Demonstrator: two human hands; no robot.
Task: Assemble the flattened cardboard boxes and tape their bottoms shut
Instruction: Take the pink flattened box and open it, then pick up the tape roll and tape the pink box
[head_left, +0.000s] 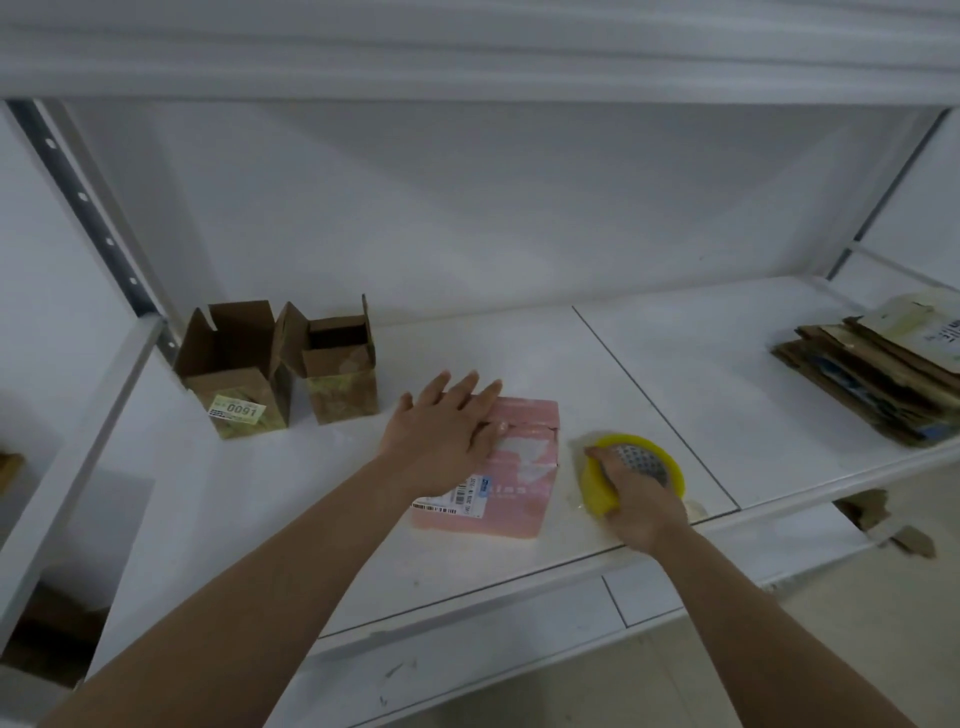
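While the right hand (636, 501) grips the tape roll (636, 470), left hand (447, 434) flat, fingers spread, on the pink box (511, 478).

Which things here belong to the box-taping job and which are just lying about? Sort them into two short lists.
In the job:
pink box, pressed flat by the left hand
yellow tape roll, gripped by the right hand
stack of flattened cardboard, still to do
two brown boxes, standing open-topped

Lying about:
cardboard scraps on the floor, below the shelf
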